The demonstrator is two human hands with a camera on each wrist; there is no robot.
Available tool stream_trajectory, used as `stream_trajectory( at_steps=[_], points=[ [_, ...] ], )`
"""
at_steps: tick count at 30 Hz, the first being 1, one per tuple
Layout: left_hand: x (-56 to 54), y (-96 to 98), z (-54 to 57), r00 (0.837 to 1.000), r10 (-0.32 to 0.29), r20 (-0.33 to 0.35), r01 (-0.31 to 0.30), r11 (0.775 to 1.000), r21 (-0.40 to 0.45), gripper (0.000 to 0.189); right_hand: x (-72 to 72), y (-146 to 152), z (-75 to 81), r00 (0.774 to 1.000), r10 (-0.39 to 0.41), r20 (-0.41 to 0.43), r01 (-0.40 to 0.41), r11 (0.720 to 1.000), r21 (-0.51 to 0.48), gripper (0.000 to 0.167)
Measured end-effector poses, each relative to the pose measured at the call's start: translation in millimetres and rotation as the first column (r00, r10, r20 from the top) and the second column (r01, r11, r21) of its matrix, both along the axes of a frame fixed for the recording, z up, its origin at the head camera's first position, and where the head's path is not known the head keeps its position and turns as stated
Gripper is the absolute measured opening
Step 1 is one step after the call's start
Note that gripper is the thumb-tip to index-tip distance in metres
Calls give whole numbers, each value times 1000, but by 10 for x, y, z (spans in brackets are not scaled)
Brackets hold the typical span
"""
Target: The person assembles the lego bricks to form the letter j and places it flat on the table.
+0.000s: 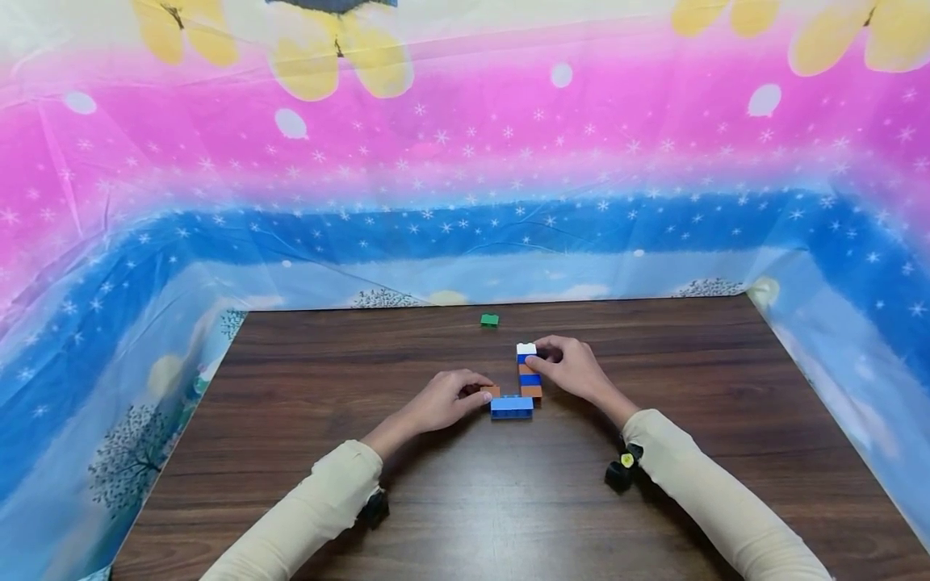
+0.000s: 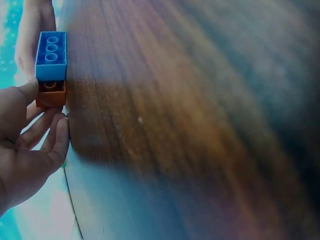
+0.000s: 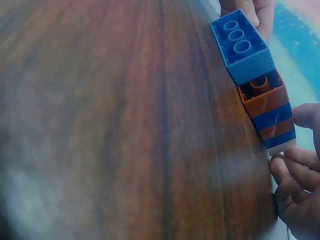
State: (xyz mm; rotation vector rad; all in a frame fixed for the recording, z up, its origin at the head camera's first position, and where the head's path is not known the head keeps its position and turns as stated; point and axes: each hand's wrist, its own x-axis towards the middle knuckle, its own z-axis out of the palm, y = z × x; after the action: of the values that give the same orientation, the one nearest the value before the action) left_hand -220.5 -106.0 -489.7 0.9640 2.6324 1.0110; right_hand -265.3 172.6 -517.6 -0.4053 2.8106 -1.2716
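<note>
A long light blue brick [image 1: 512,407] lies on its side on the table, its hollow underside facing the wearer. Joined to its left end is an orange brick [image 2: 52,98], which my left hand [image 1: 439,401] pinches between thumb and fingers. From the right end a row of bricks [image 1: 531,380] runs away from the wearer: orange and dark blue by turns, with a white brick [image 1: 526,349] at the far end. My right hand [image 1: 574,367] grips this row near the white end, thumb on its side. The fingertips behind the row are partly hidden in the head view.
A small green brick [image 1: 490,320] sits near the back edge of the dark wooden table [image 1: 327,355]. Behind and at both sides hangs a printed pink and blue cloth [image 1: 465,186]. Each sleeved wrist carries a small black device.
</note>
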Motion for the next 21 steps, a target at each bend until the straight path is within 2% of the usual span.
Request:
stream_trajectory(
  at_steps=[4,10,15,21],
  points=[
    [-16,5,-9,999,12,39,-12,1000,-5,35,-22,13,9,1000,18,-20,-18,1000,11,46],
    [-8,15,9,996,45,82,-47,999,22,45,-140,-5,137,997,7,-76,-4,1000,31,41],
    [17,46,17,997,43,62,-45,999,27,51,-334,-66,239,990,52,-130,-46,998,52,39],
    [39,80,-20,999,27,24,-27,999,20,45,-569,-147,246,977,148,-153,-132,985,110,35]
  ],
)
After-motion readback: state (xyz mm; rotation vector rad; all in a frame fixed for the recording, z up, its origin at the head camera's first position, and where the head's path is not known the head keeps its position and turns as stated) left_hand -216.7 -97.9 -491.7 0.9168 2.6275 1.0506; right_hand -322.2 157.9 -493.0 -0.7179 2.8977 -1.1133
